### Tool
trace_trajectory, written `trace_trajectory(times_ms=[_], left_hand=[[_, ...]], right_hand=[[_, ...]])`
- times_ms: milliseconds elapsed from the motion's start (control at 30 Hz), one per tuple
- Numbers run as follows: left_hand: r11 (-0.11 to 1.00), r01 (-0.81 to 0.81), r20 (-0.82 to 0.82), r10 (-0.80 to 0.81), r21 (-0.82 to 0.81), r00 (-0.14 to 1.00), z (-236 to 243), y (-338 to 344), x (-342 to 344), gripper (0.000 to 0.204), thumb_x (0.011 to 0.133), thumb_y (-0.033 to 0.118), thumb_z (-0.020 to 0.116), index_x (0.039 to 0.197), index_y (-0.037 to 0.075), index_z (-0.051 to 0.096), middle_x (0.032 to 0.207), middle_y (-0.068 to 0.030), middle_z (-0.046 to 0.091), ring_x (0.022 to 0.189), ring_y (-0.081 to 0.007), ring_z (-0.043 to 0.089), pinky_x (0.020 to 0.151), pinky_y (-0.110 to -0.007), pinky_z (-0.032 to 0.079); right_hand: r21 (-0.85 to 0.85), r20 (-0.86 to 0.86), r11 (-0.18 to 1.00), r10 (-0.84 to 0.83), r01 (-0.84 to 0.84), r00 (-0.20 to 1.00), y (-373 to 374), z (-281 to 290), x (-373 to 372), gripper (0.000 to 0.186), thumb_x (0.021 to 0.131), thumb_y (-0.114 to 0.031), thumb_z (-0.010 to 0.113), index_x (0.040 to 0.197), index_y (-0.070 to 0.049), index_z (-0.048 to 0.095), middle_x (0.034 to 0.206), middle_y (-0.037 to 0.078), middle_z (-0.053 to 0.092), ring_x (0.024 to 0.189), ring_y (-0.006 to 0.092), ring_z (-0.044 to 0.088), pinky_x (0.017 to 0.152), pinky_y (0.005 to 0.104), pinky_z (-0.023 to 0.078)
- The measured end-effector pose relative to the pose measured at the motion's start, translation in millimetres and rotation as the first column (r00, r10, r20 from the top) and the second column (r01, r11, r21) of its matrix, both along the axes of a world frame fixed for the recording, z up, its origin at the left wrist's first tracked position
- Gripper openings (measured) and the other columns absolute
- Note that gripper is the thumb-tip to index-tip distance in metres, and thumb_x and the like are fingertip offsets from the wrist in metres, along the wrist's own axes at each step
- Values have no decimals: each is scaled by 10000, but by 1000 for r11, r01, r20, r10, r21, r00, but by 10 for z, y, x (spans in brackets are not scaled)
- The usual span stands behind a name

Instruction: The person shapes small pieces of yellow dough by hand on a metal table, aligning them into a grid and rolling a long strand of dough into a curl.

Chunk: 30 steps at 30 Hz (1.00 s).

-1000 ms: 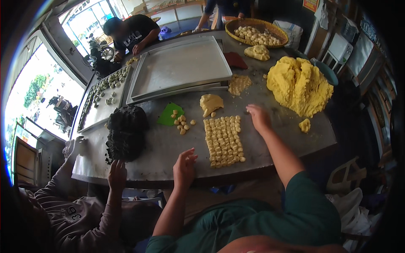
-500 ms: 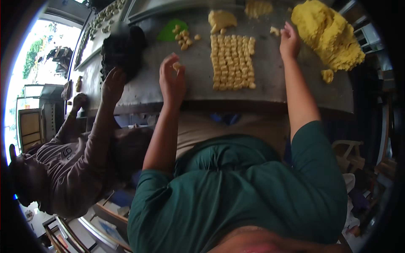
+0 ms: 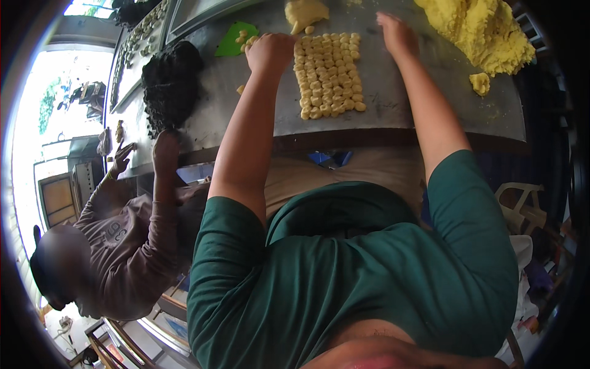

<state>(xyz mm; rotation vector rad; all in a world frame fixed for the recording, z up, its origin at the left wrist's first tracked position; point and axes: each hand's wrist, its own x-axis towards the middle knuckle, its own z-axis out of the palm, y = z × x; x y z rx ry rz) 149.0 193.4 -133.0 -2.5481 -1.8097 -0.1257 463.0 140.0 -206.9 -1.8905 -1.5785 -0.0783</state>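
My left hand (image 3: 272, 53) is back-up over the table, between the green sheet (image 3: 227, 42) and a block of small pale dough pieces (image 3: 329, 75) set in tight rows. Its fingers curl down beside a few loose pieces, and whatever they hold is hidden. One loose dough piece (image 3: 240, 90) lies by my left forearm. To the right of the rows, my right hand (image 3: 399, 37) rests with fingers stretched out and nothing visible in it. A flattened pale dough lump (image 3: 305, 13) sits beyond the rows.
A large yellow dough mass (image 3: 479, 34) lies at the far right, with a small yellow chunk (image 3: 480, 84) below it. On the left, a co-worker (image 3: 123, 246) sits by a black dough-like mass (image 3: 172, 83). A tray of small dark pieces (image 3: 140, 49) stands beyond.
My left hand has moved up and right toward the rows, fingers turned down. My right hand has shifted slightly left and away. The view has shifted, and the co-worker's hand has left the black mass.
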Motion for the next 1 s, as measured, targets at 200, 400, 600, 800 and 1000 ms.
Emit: trace_trajectory(times_ms=[200, 400, 600, 800, 1000], left_hand=[[991, 114, 186, -99, -71, 978, 57, 68, 195, 435, 937, 541, 634, 1090, 153, 756, 1037, -78, 774, 1037, -324, 710, 954, -463, 506], [990, -31, 715, 123, -140, 688, 91, -82, -16, 395, 861, 261, 828, 1164, 72, 658, 1009, -116, 764, 954, -246, 741, 784, -384, 577], [990, 132, 776, -123, 53, 618, 15, -1011, -611, 258, 945, 139, 749, 1183, 43, 719, 1150, -142, 743, 977, -251, 738, 797, -344, 603], [987, 152, 716, -72, -49, 695, 18, -1371, -1084, 175, 938, 132, 735, 1101, 75, 765, 1080, -137, 757, 955, -293, 742, 816, -377, 599], [940, 285, 655, -96, -188, 749, -41, -1428, -1045, 191, 939, 134, 703, 1121, 99, 748, 1101, -114, 749, 1009, -326, 717, 883, -428, 575]], right_hand=[[229, 78, 973, -21, 2, 997, 4, -56, 150, 318, 1013, -208, 597, 1320, -174, 673, 1286, 80, 698, 1152, 322, 667, 947, 433, 546], [-188, -105, 976, 95, -113, 990, -44, 278, -125, 259, 1022, -201, 604, 1244, -86, 671, 1233, 132, 710, 1159, 345, 659, 989, 424, 527], [-14, 50, 991, -135, 136, 990, -459, -43, 14, 360, 1061, -194, 523, 1394, -75, 595, 1458, 165, 579, 1299, 369, 575, 1058, 445, 488], [-99, -232, 975, 173, -200, 957, -855, 132, 131, 427, 1015, -78, 563, 1442, -74, 552, 1513, 159, 531, 1359, 355, 534, 1106, 440, 457], [-167, -21, 959, 227, -227, 974, -1042, 352, -91, 493, 1028, -93, 530, 1509, -14, 454, 1603, 168, 410, 1438, 377, 442, 1168, 435, 406]])
